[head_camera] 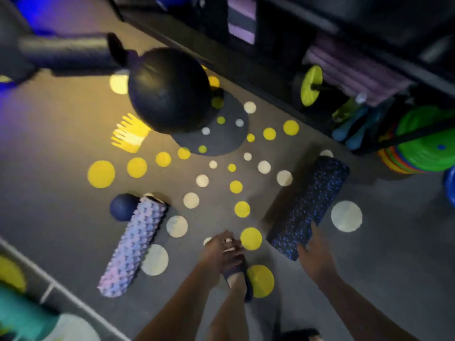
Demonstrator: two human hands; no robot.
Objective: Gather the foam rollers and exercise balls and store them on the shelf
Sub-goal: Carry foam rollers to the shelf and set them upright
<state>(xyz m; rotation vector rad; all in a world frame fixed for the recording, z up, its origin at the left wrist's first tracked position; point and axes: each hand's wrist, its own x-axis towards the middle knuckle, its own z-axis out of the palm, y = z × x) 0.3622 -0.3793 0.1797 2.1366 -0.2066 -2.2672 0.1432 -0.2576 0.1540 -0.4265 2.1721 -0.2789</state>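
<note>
At the far left of the floor (61,143) a dark foam roller (64,54) showed only as a blur, with the large black ball (170,91) just beside its end. Nearer, a small navy ball (123,207) touched the far end of the knobbly purple roller (134,244).

Right of these, the left hand (221,244) hung over the person's slippered foot (237,274), its fingers loosely bent and, as far as the blur allowed, holding nothing. The right hand (317,257) was spread wide at the near end of the speckled roller (310,205), fingers against it but not closed round it. This roller lay near the foot of the dark shelf (270,57).

Gathering seemed barely begun, since all five pieces were off the shelf, and the speckled roller looked to be the first pick. The next move probably called for wrapping the right hand round that roller, perhaps with the left hand steadying it, before lifting it toward the shelf.
</note>
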